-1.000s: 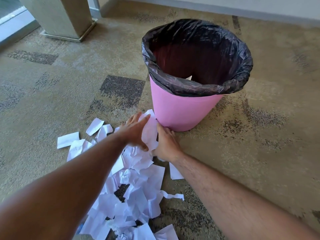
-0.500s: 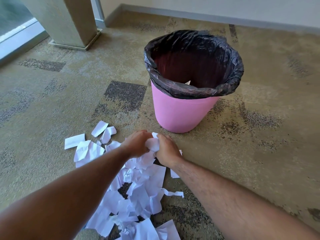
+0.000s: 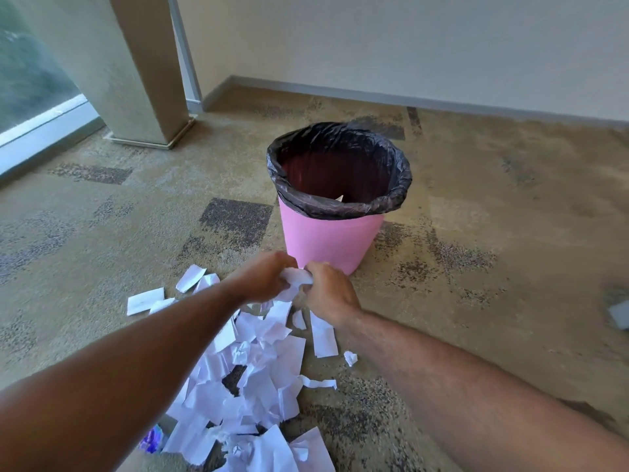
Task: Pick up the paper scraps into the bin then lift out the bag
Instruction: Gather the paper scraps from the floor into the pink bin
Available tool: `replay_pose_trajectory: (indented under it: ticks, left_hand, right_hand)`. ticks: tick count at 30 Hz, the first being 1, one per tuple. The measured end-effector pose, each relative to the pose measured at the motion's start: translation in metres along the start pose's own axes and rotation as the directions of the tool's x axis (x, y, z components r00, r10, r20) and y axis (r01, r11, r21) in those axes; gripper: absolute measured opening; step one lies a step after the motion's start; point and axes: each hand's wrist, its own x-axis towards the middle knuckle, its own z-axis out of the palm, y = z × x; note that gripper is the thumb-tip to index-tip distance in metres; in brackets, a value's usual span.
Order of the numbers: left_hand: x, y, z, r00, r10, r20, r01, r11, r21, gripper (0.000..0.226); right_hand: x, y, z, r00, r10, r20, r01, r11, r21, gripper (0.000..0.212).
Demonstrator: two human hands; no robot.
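Head view, looking down at a patterned carpet floor (image 3: 476,267). Left hand (image 3: 260,279) and right hand (image 3: 328,289) close together just in front of a pink bin (image 3: 332,238), both curled around one crumpled wad of white paper (image 3: 296,276) held between them, above the floor. Left fingers bent over the wad from the left, right fingers (image 3: 315,267) pinching it from the right; knuckles of both turned up toward the camera. Both forearms bare, reaching in from the bottom corners.

Bin upright on the carpet, lined with a black bag (image 3: 340,206) folded out over the rim all round. Inside, against the near wall of the liner, one small white corner of paper (image 3: 339,198) just visible; rest of the interior dark.

Below and behind the hands, a loose heap of paper scraps (image 3: 258,379) spread over the carpet toward the bottom edge, torn and crumpled, mostly white. A few flat pieces (image 3: 145,300) lying apart to the left of the heap, some hidden under the left forearm. One long strip (image 3: 323,337) and a tiny crumpled bit (image 3: 350,357) just beside the right wrist. Something blue and purple (image 3: 153,439) at the lower left edge of the heap, too blurred to name.

Square column (image 3: 136,69) at upper left, plain wall (image 3: 408,46) with a baseboard behind the bin.
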Motion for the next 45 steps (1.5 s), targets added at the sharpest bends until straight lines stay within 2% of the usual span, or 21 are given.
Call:
replay_pose_trajectory:
  ticks: [4, 8, 11, 15, 17, 20, 23, 27, 30, 32, 35, 38, 42, 45]
  left_hand:
    - [-0.002, 0.019, -0.025, 0.991, 0.109, -0.083, -0.105, 0.993, 0.054, 0.022]
    - [-0.005, 0.033, -0.055, 0.948, 0.241, -0.209, -0.241, 0.97, 0.025, 0.019]
    - [-0.005, 0.045, -0.075, 0.871, 0.331, -0.364, -0.34, 0.94, 0.041, 0.018]
    - [0.003, 0.069, -0.097, 0.733, 0.4, -0.55, -0.416, 0.904, 0.103, 0.015]
    - [0.014, 0.083, -0.107, 0.662, 0.4, -0.633, -0.416, 0.9, 0.134, 0.02]
    - [0.037, 0.098, -0.116, 0.613, 0.391, -0.686, -0.374, 0.909, 0.183, 0.022]
    - [0.061, 0.104, -0.114, 0.628, 0.37, -0.684, -0.332, 0.923, 0.194, 0.025]
    - [0.085, 0.1, -0.1, 0.766, 0.292, -0.573, -0.231, 0.956, 0.178, 0.049]
    - [0.093, 0.095, -0.092, 0.859, 0.161, -0.485, -0.088, 0.982, 0.17, 0.076]
    - [0.095, 0.094, -0.089, 0.893, 0.13, -0.43, -0.057, 0.982, 0.177, 0.093]
    - [0.094, 0.096, -0.085, 0.891, 0.159, -0.425, -0.087, 0.979, 0.184, 0.1]
    - [0.086, 0.097, -0.078, 0.871, 0.2, -0.449, -0.149, 0.978, 0.146, 0.089]
    - [0.063, 0.094, -0.062, 0.857, 0.25, -0.45, -0.234, 0.968, 0.092, 0.068]
    - [0.042, 0.082, -0.043, 0.841, 0.34, -0.421, -0.309, 0.94, 0.142, 0.059]
  right_hand:
    - [-0.011, -0.009, -0.029, 0.991, -0.071, -0.117, 0.066, 0.997, -0.046, 0.005]
    - [-0.019, -0.017, -0.062, 0.954, -0.223, -0.199, 0.206, 0.973, -0.102, 0.011]
    - [-0.022, -0.024, -0.088, 0.894, -0.339, -0.292, 0.308, 0.94, -0.149, 0.002]
    - [-0.017, -0.029, -0.119, 0.771, -0.4, -0.496, 0.382, 0.913, -0.143, 0.006]
    - [-0.009, -0.031, -0.133, 0.722, -0.373, -0.583, 0.392, 0.914, -0.1, 0.012]
    - [0.004, -0.034, -0.146, 0.718, -0.242, -0.653, 0.353, 0.935, 0.042, 0.02]
    - [0.012, -0.031, -0.151, 0.782, -0.144, -0.607, 0.292, 0.944, 0.152, 0.044]
    - [0.02, -0.015, -0.139, 0.909, -0.12, -0.4, 0.184, 0.975, 0.124, 0.071]
    - [0.026, 0.0, -0.126, 0.937, -0.141, -0.32, 0.169, 0.984, 0.061, 0.078]
    - [0.027, 0.005, -0.124, 0.95, -0.121, -0.289, 0.129, 0.992, 0.01, 0.075]
    - [0.023, 0.006, -0.125, 0.943, -0.102, -0.317, 0.087, 0.994, -0.061, 0.068]
    - [0.019, 0.009, -0.122, 0.925, -0.099, -0.366, 0.07, 0.993, -0.092, 0.06]
    - [0.004, 0.013, -0.113, 0.821, -0.292, -0.491, 0.193, 0.951, -0.243, 0.044]
    - [-0.009, 0.014, -0.098, 0.783, -0.408, -0.469, 0.254, 0.899, -0.357, 0.035]
